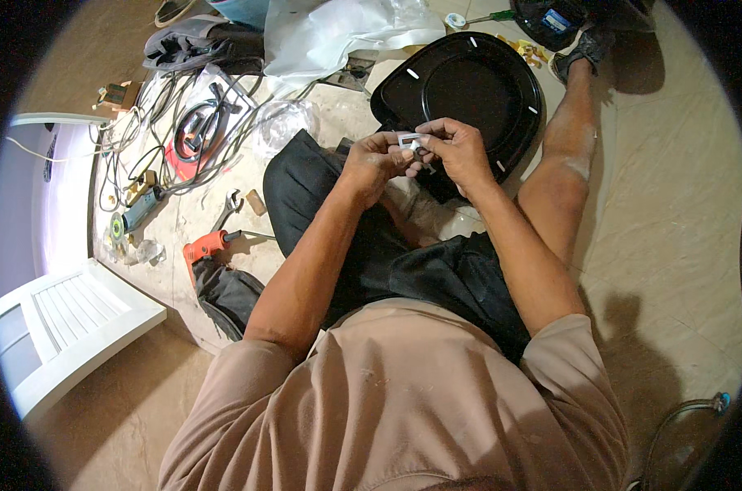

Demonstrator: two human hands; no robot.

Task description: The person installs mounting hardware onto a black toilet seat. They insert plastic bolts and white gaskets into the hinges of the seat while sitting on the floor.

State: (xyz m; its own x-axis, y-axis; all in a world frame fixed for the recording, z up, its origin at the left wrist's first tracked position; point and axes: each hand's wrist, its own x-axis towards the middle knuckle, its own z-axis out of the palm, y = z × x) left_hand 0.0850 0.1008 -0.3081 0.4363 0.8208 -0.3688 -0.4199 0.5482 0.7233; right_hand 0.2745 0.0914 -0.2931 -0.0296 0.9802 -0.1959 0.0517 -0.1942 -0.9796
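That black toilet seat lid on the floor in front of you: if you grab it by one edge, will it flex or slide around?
The lid looks like a thick, glossy moulded piece, so it is probably stiff, not floppy. It lies flat on polished floor tile, so a push would likely make it slide rather than tip. Its shiny surface may be slippery, and both hands, left hand and right hand, are pinching a small white part.

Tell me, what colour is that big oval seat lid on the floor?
Black, with small white pads; the toilet seat lid shows best in the head view.

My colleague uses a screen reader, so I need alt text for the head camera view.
Seen from above, a seated person's left hand and right hand together pinch a small white part over a black toilet seat on the floor. Cables, a wrench and an orange-handled tool lie to the left.
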